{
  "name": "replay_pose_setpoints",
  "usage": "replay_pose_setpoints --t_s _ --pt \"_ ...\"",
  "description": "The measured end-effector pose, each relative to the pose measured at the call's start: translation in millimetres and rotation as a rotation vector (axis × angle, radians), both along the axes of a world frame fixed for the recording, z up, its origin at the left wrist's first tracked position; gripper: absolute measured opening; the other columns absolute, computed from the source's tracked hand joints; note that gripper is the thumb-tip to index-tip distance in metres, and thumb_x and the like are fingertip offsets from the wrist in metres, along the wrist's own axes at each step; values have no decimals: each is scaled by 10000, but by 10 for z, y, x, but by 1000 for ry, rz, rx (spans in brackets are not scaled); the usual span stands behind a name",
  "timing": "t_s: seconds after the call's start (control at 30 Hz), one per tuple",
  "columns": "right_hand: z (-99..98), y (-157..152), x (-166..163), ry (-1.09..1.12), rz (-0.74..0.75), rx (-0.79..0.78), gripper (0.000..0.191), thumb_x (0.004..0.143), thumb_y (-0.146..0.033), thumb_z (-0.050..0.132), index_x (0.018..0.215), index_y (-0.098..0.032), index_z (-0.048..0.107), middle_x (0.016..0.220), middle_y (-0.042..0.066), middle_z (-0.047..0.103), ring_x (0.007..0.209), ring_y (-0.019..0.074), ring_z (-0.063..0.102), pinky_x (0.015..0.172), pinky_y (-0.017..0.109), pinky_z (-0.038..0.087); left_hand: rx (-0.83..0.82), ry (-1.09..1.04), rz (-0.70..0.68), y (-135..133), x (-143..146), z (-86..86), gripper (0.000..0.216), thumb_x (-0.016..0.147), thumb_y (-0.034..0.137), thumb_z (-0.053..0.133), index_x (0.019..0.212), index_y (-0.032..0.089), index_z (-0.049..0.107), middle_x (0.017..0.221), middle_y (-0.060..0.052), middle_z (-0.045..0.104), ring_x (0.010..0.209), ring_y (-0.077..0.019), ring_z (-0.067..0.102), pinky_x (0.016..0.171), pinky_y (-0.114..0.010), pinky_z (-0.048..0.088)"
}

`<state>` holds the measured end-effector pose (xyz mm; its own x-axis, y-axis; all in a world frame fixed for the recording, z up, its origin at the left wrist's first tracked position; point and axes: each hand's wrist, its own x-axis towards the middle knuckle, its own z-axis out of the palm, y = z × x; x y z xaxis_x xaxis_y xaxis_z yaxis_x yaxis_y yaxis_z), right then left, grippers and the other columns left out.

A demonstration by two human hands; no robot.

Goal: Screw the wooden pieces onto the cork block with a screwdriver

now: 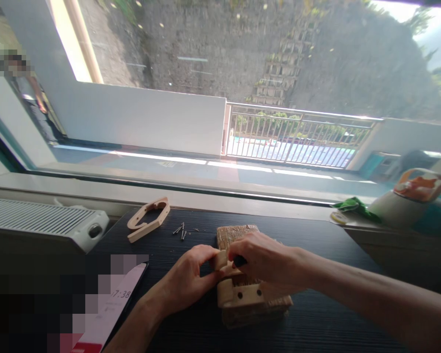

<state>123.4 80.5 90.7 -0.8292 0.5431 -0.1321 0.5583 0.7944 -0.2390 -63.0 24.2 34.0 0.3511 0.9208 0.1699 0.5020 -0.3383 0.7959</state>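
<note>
A pale wooden piece with rounded ends and two dark holes lies on a rough-sided brown block. My left hand pinches the left end of the wooden piece between thumb and fingers. Over the block, my right hand is closed round a black handle. Its working end is hidden, so I cannot tell the kind of tool. Beyond my left hand a second pale wooden piece, loop-shaped and drilled with holes, rests on the table. Several metal screws lie loose nearby.
The dark wood-grain table stands against a window sill. A phone-like screen lies at the lower left, beneath a white radiator. On the sill are a green cloth, a tape roll and a white container.
</note>
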Motion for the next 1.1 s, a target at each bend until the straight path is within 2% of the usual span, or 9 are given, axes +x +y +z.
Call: replay_pose_setpoints --t_s 0.17,0.33,0.6,0.8,0.97,1.1 --pt "-31 -5 67 47 71 -11 97 740 -127 542 749 -164 631 731 24 656 648 101 544 585 197 327 -13 22 21 7 16 26 310 809 450 540 834 155 631 839 -29 623 825 -177 554 758 -252 423" --pt "-37 -30 128 90 138 28 105 745 -118 564 810 -147 642 778 34 645 678 111 539 588 204 330 -27 34 36 -2 32 65 330 797 469 547 853 156 634 843 -25 625 823 -176 555 760 -254 425" --pt "-110 -119 89 45 118 106 84 762 -129 557 796 -131 634 783 42 642 664 120 543 590 214 347 -41 -18 32 -4 44 64 316 792 461 564 871 158 603 856 -15 612 838 -167 564 775 -251 433" --pt "-168 -142 115 148 110 128 84 793 -182 561 796 -141 634 771 28 637 667 113 540 588 209 343 -79 -91 2 -12 16 37 366 754 423 619 1019 173 583 1001 -29 625 960 -189 564 876 -276 426" --pt "-141 -178 166 170 79 137 119 818 -187 545 766 -162 649 793 14 635 653 90 512 527 211 270 -203 -198 -74 53 -64 18 504 720 356 668 1174 179 539 1203 -54 582 1144 -220 498 1018 -327 334" --pt "-136 -200 187 168 53 179 98 791 -156 561 764 -167 655 799 1 619 605 72 458 495 219 214 -217 -227 -95 96 -71 100 483 761 372 622 1198 182 543 1270 -62 546 1207 -224 452 1047 -343 297"
